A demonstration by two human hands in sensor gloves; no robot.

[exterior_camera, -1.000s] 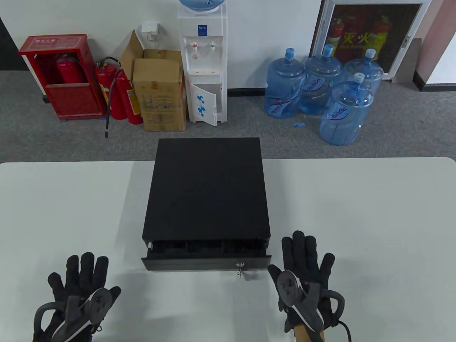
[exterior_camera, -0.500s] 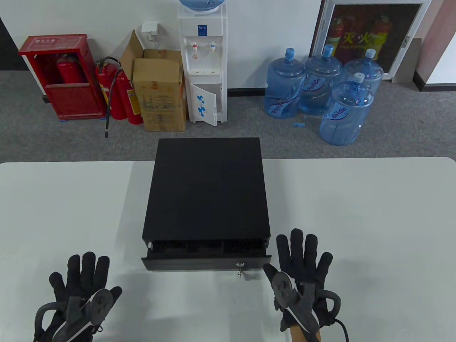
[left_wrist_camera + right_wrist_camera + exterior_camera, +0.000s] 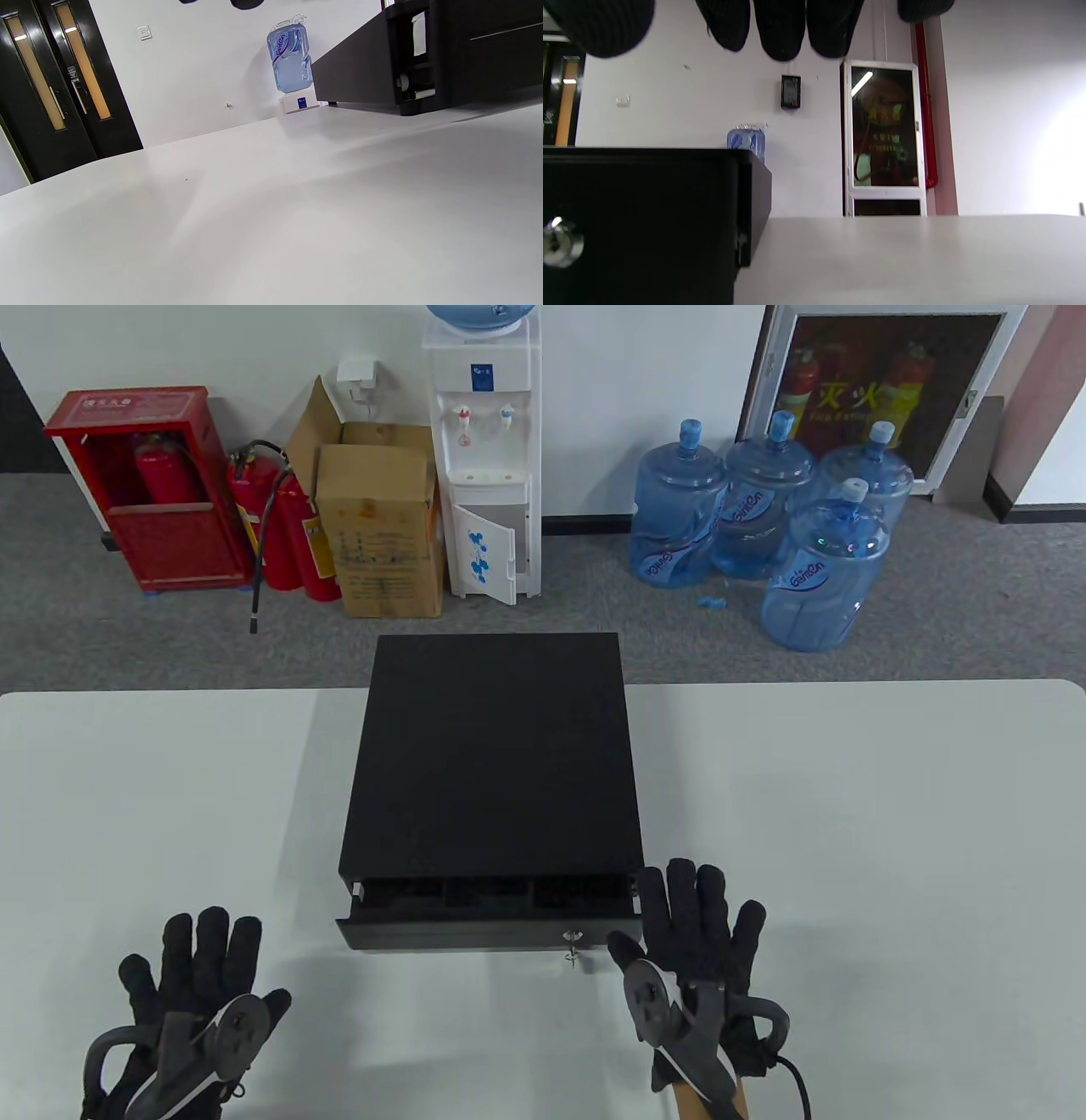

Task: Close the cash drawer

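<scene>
A black cash drawer box [image 3: 492, 755] stands in the middle of the white table [image 3: 848, 831]. Its drawer [image 3: 484, 931] sticks out a little at the front, with a key in the lock [image 3: 573, 937]. My right hand [image 3: 687, 933] is flat, fingers spread, just right of the drawer's front corner and holds nothing. In the right wrist view the drawer front [image 3: 640, 224] and lock [image 3: 560, 241] fill the lower left, with my fingertips [image 3: 780, 29] at the top. My left hand [image 3: 199, 976] lies flat and empty at the near left. The left wrist view shows the box's side [image 3: 424, 59].
The table's far edge runs behind the box. Beyond it on the floor stand a water dispenser [image 3: 484, 458], several blue water jugs [image 3: 764, 517], a cardboard box [image 3: 382, 526] and red fire extinguishers [image 3: 288, 526].
My right hand has slid left toward the drawer's right front corner. The left hand and the drawer have not moved.
</scene>
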